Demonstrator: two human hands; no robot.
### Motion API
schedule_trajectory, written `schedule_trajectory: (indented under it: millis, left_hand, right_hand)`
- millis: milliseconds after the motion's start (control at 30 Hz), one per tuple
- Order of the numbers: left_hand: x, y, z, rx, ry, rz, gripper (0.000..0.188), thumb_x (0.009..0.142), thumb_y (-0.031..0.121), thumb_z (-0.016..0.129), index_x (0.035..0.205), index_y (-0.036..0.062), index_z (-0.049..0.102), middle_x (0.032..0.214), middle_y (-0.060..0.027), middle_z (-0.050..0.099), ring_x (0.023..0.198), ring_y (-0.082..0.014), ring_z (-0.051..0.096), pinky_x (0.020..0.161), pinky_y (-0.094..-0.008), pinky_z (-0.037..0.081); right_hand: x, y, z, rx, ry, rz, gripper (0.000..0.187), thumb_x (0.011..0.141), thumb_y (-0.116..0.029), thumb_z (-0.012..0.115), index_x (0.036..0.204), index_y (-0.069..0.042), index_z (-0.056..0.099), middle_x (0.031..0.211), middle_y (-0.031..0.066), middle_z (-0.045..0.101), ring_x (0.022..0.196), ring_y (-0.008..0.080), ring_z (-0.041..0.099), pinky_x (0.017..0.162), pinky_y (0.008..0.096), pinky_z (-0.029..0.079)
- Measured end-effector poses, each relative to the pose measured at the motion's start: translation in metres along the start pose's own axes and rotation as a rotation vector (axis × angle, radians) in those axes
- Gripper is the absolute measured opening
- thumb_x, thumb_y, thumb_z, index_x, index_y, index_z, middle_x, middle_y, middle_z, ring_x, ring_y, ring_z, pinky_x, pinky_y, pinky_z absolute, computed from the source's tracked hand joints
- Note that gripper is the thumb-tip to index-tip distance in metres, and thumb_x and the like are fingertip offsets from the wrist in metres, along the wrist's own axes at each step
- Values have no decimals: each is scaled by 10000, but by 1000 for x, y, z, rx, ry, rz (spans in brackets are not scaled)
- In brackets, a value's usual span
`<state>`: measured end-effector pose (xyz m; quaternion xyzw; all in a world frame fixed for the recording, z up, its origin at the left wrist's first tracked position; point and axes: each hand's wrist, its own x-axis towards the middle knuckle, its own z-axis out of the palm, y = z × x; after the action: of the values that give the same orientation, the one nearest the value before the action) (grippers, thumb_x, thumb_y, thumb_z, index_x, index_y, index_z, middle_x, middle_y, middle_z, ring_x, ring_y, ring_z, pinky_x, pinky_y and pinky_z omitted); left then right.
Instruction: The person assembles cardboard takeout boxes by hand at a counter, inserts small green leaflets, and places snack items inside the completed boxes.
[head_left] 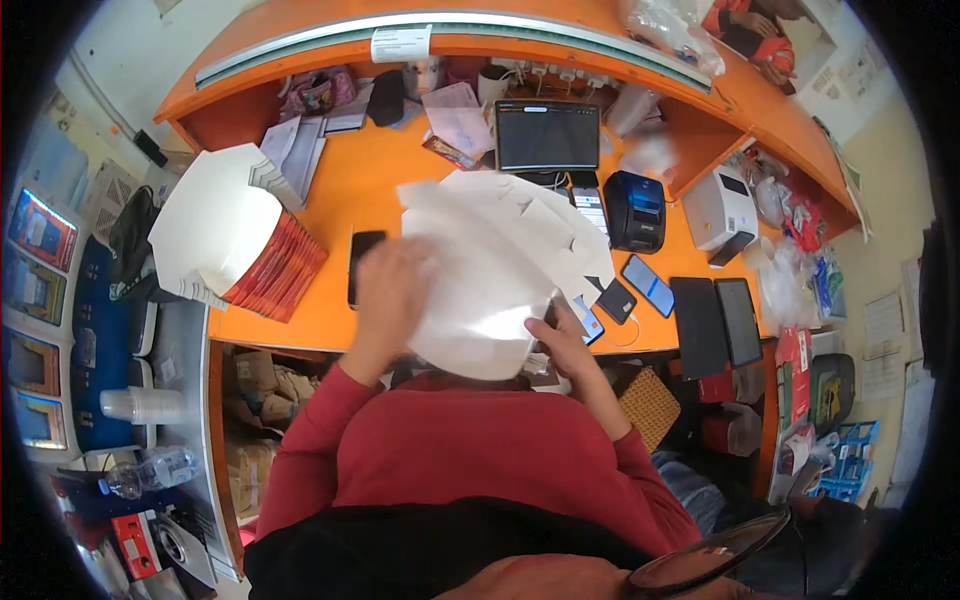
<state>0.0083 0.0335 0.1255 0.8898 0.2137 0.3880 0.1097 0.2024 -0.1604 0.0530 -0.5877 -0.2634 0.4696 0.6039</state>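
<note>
A white glossy cardboard blank, curved along its near edge, is held up over the front of the orange desk. My right hand grips its right edge, thumb on the near face and the other fingers behind. At the blank's left side is my left hand, smeared by motion; its fingers are not clear. Behind the held piece lie more flat white cardboard blanks, partly hidden by it. To the left, a nested stack of folded cardboard boxes, red outside and white inside, lies tilted at the desk's edge.
A black phone lies beside my left hand. Toward the back stands a tablet screen; a black printer and a white device are on the right. Nearer lie a lit phone and a dark tablet. Shelves enclose the desk.
</note>
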Motion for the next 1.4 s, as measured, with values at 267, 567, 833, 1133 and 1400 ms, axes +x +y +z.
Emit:
schedule_trajectory:
  millis: [267, 567, 833, 1133, 1400]
  left_hand:
    - [-34, -15, -26, -4, -184, -308, 129, 874, 159, 659, 900, 38, 625, 739, -131, 624, 672, -326, 603, 627, -418, 476]
    - [-97, 21, -16, -209, -164, -568, 229, 954, 211, 580, 897, -6, 627, 704, -182, 607, 640, -354, 609, 598, -398, 471]
    - [-125, -10, -31, -110, -399, -527, 184, 907, 196, 594, 975, 46, 676, 881, -239, 644, 810, -397, 632, 713, -445, 510]
    - [-61, -98, -112, -1400, -488, -1126, 585, 949, 408, 552, 1376, 27, 432, 1311, -97, 536, 1206, -210, 535, 976, -378, 468]
    - [-27, -132, -157, -1432, 25, -869, 581, 993, 514, 395, 1337, 53, 476, 1268, -101, 570, 1157, -216, 570, 949, -380, 477]
  right_hand:
    - [-17, -15, -1, -191, -189, -34, 655, 827, -166, 643, 1397, -37, 348, 1325, 91, 445, 1123, 178, 474, 952, 316, 413]
    - [-34, 8, 7, 14, -85, 194, 686, 901, -213, 545, 1490, -95, 213, 1372, 128, 429, 1221, 252, 473, 932, 398, 470]
    - [-24, -1, 50, 100, -130, 304, 712, 870, -266, 511, 1483, -53, 218, 1333, 163, 460, 1126, 274, 537, 771, 362, 540]
    - [62, -57, 117, 196, -244, 172, 779, 879, -392, 563, 1502, -57, 238, 1455, 148, 396, 1339, 294, 393, 1074, 426, 365]
    - [47, -152, 320, -1183, -243, -1145, 771, 725, -503, 728, 1293, -33, 502, 1200, 124, 573, 1148, 315, 513, 998, 471, 330]
